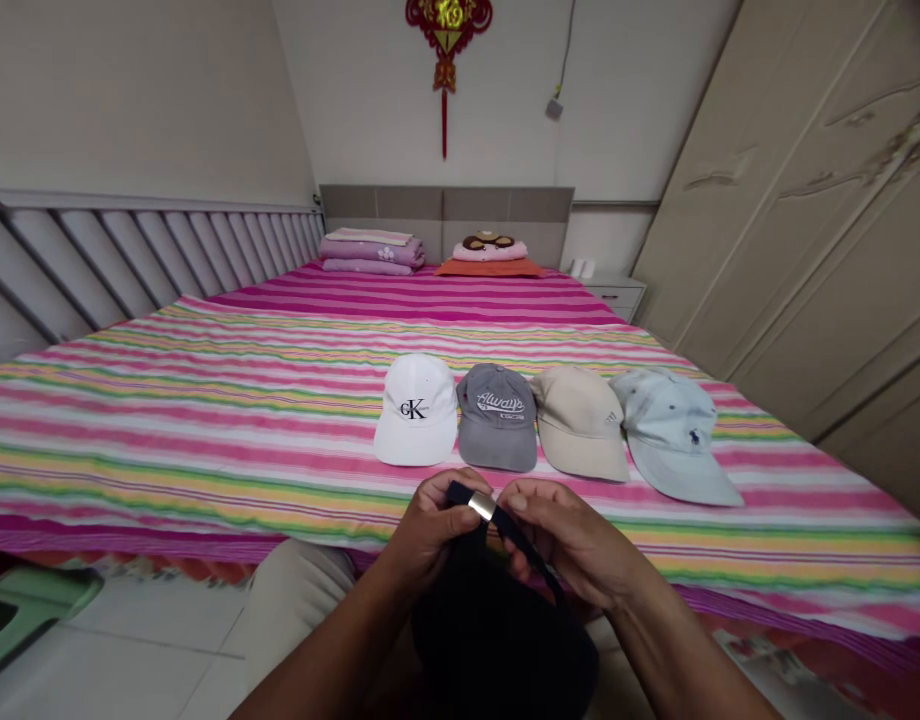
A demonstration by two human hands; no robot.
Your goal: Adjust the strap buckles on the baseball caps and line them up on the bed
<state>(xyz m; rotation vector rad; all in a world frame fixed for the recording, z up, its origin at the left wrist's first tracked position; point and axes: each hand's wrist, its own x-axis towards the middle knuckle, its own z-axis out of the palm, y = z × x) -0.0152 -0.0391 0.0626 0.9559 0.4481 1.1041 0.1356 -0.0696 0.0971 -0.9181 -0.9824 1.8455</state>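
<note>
This is a bedroom in someone's home. A wide bed [205,430] under a striped pink sheet fills the room toward 12 o'clock, with a pillow [488,252] and folded blankets [370,252] before its headboard [445,210]. A bedside table [617,298] stands at 1 o'clock, a tall wardrobe [820,220] lines the wall at 2 o'clock, and a red knot ornament [446,40] hangs at 12 o'clock. Pale tiles [152,670] cover the floor at 8 o'clock.

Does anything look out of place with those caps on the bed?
The pale blue cap at the right end of the row looks askew: its brim swings right, while the white cap at the left end faces straight ahead.
</note>
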